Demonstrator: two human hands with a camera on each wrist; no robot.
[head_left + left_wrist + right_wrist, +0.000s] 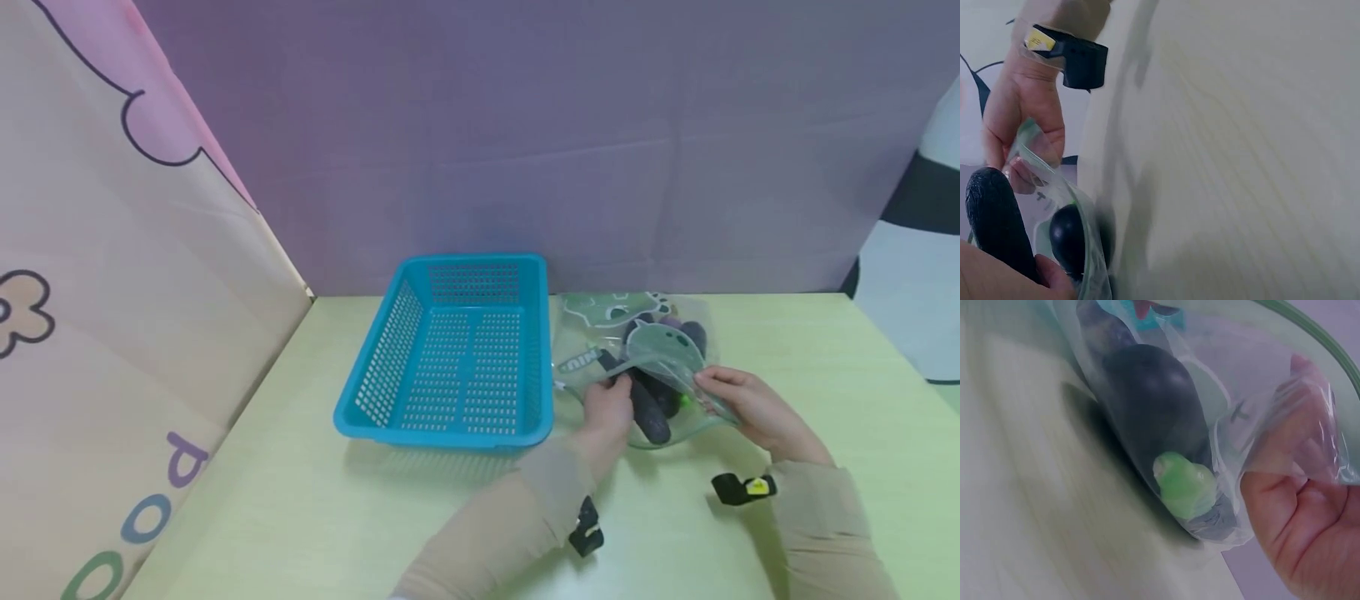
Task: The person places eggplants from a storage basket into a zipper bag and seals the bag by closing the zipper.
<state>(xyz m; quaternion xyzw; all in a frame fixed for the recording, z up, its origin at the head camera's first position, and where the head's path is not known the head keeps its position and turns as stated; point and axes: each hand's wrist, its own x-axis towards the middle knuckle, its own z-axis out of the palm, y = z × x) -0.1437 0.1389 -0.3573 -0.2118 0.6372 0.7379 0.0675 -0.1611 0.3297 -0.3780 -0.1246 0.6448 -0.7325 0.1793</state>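
Note:
A clear zip bag (573,337) with green cartoon prints lies beside the basket, its mouth toward me. My left hand (609,410) reaches to the mouth and grips a long, dark, rough-skinned vegetable (649,415); in the left wrist view this vegetable (999,219) slants up past the thumb. My right hand (753,410) pinches the bag's edge and lifts it to the right. Inside is a glossy dark eggplant (1154,403) with a bright green cap, with more dark purple pieces (696,335) farther back. Part of the left hand's fingers is hidden behind the vegetable.
Left of the bag, a blue perforated plastic basket (444,437) stands on the pale wooden table (262,500). A purple cloth wall (480,142) rises along the back edge, and a printed cloth (112,275) borders the left side.

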